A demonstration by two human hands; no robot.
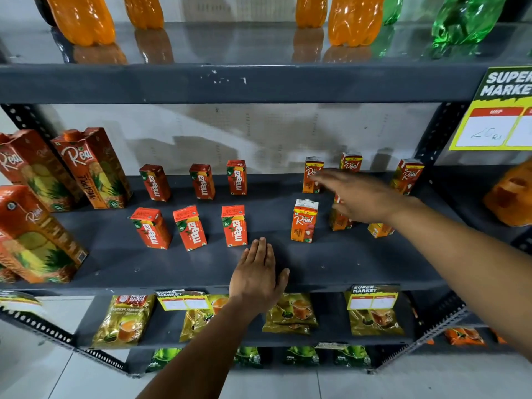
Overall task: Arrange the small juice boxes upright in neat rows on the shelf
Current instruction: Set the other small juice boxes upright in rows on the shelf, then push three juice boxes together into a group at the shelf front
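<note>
Small juice boxes stand upright in two rows on the dark grey shelf (331, 263). Red Maaza boxes fill the left group, three behind (202, 181) and three in front (234, 225). Orange Real boxes form the right group, with one at the front (304, 220) and one at the back (312, 175). My right hand (362, 197) hovers, blurred, over the Real boxes with fingers spread, partly hiding two of them; it holds nothing. My left hand (257, 279) lies flat and open on the shelf's front edge, below the Maaza boxes.
Tall Real pineapple cartons (95, 168) stand at the shelf's left end. Orange and green soda bottles (355, 18) stand on the shelf above. Tea packets (123, 321) lie on the shelf below. A yellow price sign (501, 110) hangs at the upper right.
</note>
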